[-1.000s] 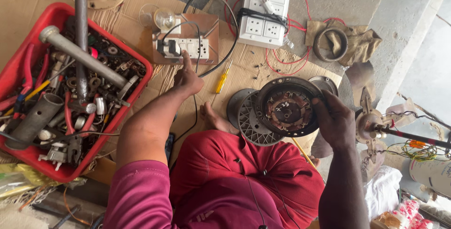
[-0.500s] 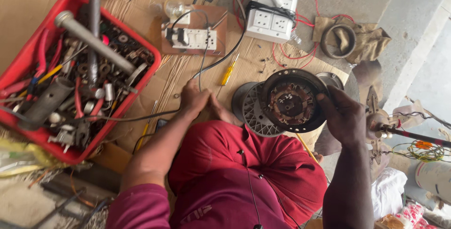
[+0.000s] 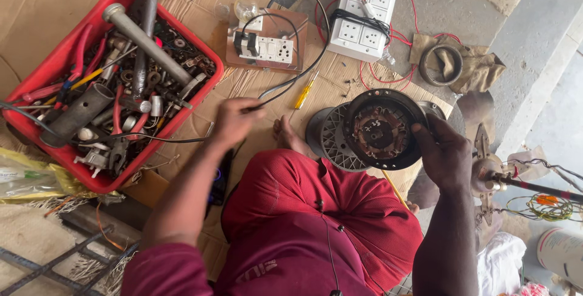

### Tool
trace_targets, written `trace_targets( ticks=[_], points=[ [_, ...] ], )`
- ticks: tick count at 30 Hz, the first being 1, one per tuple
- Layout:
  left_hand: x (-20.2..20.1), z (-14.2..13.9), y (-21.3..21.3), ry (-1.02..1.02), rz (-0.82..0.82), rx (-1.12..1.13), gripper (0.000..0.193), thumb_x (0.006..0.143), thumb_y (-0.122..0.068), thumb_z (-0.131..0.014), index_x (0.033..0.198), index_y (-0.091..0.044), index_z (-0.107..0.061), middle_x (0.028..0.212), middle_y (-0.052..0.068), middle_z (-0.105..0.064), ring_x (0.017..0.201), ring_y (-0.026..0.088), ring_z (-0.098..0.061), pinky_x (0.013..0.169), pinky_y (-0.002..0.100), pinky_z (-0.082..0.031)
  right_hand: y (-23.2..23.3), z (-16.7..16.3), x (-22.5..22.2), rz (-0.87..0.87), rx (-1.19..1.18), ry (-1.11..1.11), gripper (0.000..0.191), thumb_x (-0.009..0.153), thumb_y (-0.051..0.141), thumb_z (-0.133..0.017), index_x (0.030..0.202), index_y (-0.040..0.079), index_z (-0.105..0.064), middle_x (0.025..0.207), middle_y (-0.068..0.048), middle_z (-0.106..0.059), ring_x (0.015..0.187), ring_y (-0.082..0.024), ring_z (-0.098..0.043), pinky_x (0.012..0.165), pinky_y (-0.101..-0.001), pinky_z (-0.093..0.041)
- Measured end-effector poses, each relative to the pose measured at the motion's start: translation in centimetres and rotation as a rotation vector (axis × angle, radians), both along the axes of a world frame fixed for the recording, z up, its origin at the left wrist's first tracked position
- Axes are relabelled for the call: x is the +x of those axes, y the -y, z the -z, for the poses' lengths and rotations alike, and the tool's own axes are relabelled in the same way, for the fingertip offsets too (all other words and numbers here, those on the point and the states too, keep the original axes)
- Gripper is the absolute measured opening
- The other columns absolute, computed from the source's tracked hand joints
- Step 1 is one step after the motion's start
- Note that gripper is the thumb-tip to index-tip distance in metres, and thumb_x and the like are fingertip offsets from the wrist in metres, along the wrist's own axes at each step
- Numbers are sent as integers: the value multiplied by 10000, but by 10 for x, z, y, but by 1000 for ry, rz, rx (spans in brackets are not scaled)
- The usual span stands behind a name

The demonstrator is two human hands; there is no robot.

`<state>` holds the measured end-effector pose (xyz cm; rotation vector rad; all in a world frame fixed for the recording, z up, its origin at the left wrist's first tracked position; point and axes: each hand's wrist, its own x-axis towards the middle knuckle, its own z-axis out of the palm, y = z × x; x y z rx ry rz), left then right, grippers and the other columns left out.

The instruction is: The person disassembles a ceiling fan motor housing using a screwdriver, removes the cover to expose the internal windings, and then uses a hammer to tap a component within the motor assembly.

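My right hand (image 3: 446, 153) grips the rim of a round black fan motor (image 3: 381, 129), tilted up on edge so its copper windings face me. A silver ribbed motor cover (image 3: 331, 138) lies just behind it on the cardboard. My left hand (image 3: 234, 120) is closed on a black wire (image 3: 291, 83) that runs up to a wooden switch test board (image 3: 264, 44). A yellow-handled screwdriver (image 3: 303, 92) lies between the two hands. My knee in red cloth (image 3: 285, 180) and a bare foot (image 3: 286, 135) sit below.
A red tray (image 3: 57, 68) full of pipes, pliers and metal parts stands at the left. A white socket board (image 3: 364, 16) with red wires lies at the top. Fan blades (image 3: 480, 150), a metal ring on cloth (image 3: 443, 65) and loose coloured wires (image 3: 540, 202) lie at the right.
My left hand has drawn back from the switch board toward my knee and closed on the black wire. My right hand keeps holding the motor in place.
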<state>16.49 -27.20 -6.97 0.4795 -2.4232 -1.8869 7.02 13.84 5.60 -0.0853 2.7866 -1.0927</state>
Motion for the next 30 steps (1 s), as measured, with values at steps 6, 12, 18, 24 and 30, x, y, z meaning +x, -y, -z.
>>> trace_targets(
  ticks=[6,12,18,24,30],
  points=[
    [82,-27,92,81,-566,287,271,864,-94,-791,1131,-49,-778,1002,24,-749,866,98,-663,764,223,-532,-1,3,1,11,65,-23,437,977,311,-755,1332,61,-704,1046,-127,-774,980,-134,-718,875,-310,-541],
    [102,0,102,180,-1159,309,231,805,15,-816,1028,1,-759,881,45,-700,718,162,-589,623,295,-447,-2,6,2,0,54,-30,459,985,320,-739,1357,57,-688,1089,-142,-770,1016,-156,-716,899,-316,-534],
    [94,10,82,15,-916,259,462,686,109,-825,1121,68,-676,1044,97,-677,931,185,-671,823,309,-603,-13,13,-7,-38,-33,0,424,1000,275,-703,1350,39,-678,1102,-139,-774,1003,-138,-687,884,-297,-539],
    [88,-8,66,-64,-872,158,379,827,83,-844,1161,58,-669,1142,106,-684,1061,197,-674,912,287,-586,-16,11,-8,10,-88,35,416,993,273,-701,1329,28,-683,1134,-115,-773,1027,-114,-690,906,-287,-523],
    [86,-17,37,-115,-755,455,308,851,75,-756,1137,3,-667,975,46,-719,846,140,-679,763,280,-546,-10,-2,-7,-21,36,-3,442,934,274,-787,1288,22,-707,1111,-136,-764,1001,-124,-712,886,-305,-547]
  ],
)
